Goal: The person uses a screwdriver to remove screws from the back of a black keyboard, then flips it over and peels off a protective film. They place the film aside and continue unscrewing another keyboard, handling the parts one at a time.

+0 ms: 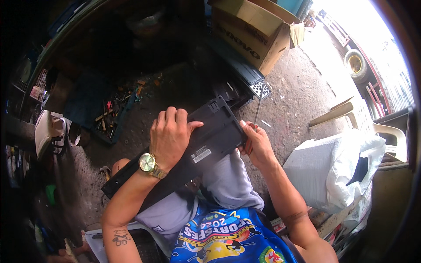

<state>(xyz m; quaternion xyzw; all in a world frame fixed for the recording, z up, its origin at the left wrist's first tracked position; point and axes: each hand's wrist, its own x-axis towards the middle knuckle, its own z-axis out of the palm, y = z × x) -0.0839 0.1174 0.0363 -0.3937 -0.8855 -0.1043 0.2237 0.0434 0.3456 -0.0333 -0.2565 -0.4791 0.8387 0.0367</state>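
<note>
A long black computer keyboard (pixel 206 142) lies across my lap, underside up, with a small white label near its middle. My left hand (pixel 170 131) is on its far edge; the fingers bend over that edge and the thumb stretches along the underside. At the keyboard's right end my right hand (pixel 258 142) is closed around a screwdriver (pixel 259 103). Its orange-red handle shows partly below the fingers, and the long thin shaft points up and away. The right thumb is close to the keyboard's corner; whether it presses on it I cannot tell.
Ahead stands an open cardboard box (pixel 250 33), with more black keyboards (pixel 234 61) beside it. An open toolbox (pixel 112 127) of jumbled tools sits at the left. To the right are a white sack (pixel 333 168) and a beige plastic chair (pixel 351 111). A hammer (pixel 105 172) lies by my left knee.
</note>
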